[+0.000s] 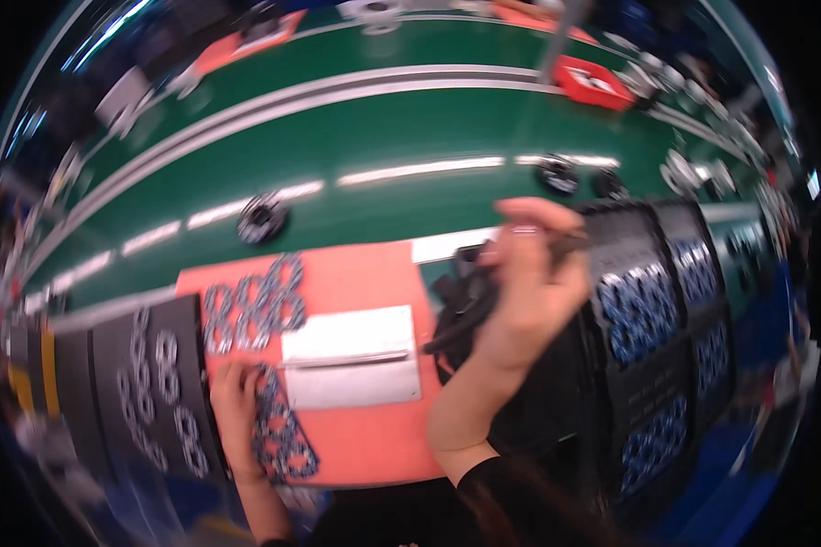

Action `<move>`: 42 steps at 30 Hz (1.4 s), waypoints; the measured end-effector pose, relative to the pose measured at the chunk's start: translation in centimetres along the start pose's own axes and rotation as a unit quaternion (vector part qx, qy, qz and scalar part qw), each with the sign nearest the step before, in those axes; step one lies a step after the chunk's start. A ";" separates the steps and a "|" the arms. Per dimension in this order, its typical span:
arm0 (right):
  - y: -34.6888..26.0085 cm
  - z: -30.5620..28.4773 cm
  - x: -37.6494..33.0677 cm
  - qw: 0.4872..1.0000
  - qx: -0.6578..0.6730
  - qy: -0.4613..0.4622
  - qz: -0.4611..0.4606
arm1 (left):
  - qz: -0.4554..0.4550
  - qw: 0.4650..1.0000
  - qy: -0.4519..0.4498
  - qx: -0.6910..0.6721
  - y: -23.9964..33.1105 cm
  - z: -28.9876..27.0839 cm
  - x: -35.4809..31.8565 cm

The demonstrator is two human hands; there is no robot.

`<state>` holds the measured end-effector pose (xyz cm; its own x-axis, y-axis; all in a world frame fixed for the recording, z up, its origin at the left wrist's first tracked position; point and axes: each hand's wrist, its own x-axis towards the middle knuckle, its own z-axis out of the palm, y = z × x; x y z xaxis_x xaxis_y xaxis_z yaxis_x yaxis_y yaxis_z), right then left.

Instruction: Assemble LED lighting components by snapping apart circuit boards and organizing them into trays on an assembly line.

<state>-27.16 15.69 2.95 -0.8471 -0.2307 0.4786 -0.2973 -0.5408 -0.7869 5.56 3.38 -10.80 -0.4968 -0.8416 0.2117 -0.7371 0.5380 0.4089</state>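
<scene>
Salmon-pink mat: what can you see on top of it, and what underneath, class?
On the mat lie a white rectangular piece and two groups of looped pieces; the left hand is beside the nearer group. What lies underneath cannot be seen: the mat covers it.

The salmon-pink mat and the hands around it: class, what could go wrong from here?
The left hand is close beside the ring-shaped parts on the mat, so a careless move might push them out of line.
The white plate lies near those parts; if it slides, it could knock them.
The right hand is raised near the black tray of blue parts; a wide swing might jostle them.
</scene>
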 end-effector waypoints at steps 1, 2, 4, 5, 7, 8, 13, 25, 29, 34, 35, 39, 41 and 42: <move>0.1 0.7 -0.4 1.000 -0.007 -0.025 -0.002 | -0.022 1.000 -0.007 -0.002 -0.4 -0.3 -0.6; 0.4 0.9 -0.7 0.998 -0.047 -0.036 -0.017 | -0.011 1.000 0.002 -0.014 -0.7 -0.4 -1.1; -0.3 1.5 -0.9 0.999 -0.018 -0.050 -0.012 | 0.004 0.999 0.013 -0.037 -0.4 0.0 -1.4; -0.7 1.8 -1.0 0.997 -0.035 -0.065 0.000 | 0.001 0.999 0.015 -0.043 -0.3 -0.1 -1.6; -0.7 1.8 -1.1 0.991 -0.069 -0.109 -0.021 | -0.001 0.998 0.015 -0.065 -0.2 0.3 -1.5; -0.5 2.1 -1.0 0.992 -0.066 -0.107 -0.028 | -0.002 0.998 0.012 -0.062 -0.2 0.4 -1.3; -0.1 3.2 -1.0 0.991 -0.058 -0.113 -0.034 | 0.037 0.997 0.012 -0.059 -1.3 0.4 -0.9; 0.4 2.8 -0.1 0.995 -0.064 -0.063 -0.037 | 0.064 0.995 0.007 -0.077 1.6 -0.5 -1.5; -0.1 2.2 0.1 0.995 -0.053 -0.058 -0.055 | 0.184 0.981 -0.047 -0.033 1.6 -0.5 -0.7; 0.3 2.3 -0.2 0.995 -0.036 -0.069 -0.055 | 0.156 0.985 -0.072 0.004 2.3 -1.3 -1.5; 0.4 2.1 -0.3 0.995 -0.045 -0.068 -0.054 | 0.160 0.984 -0.074 0.018 2.2 -1.1 -1.4; 0.6 2.2 -0.3 0.995 -0.056 -0.044 -0.074 | 0.183 0.981 -0.059 0.015 0.9 -0.3 -1.2; 0.6 2.3 -0.2 0.995 -0.054 -0.044 -0.070 | 0.185 0.981 -0.048 0.016 0.0 0.4 -1.4; 0.6 2.3 -0.2 0.996 -0.050 -0.046 -0.066 | 0.160 0.986 -0.027 -0.037 -0.4 0.7 -1.6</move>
<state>-26.17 13.50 3.28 -0.7551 -0.2387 0.6106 -0.4494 -0.4896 -0.7472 6.30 4.51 -11.92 -0.7235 -0.6251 0.2929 -0.5045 0.7684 0.3937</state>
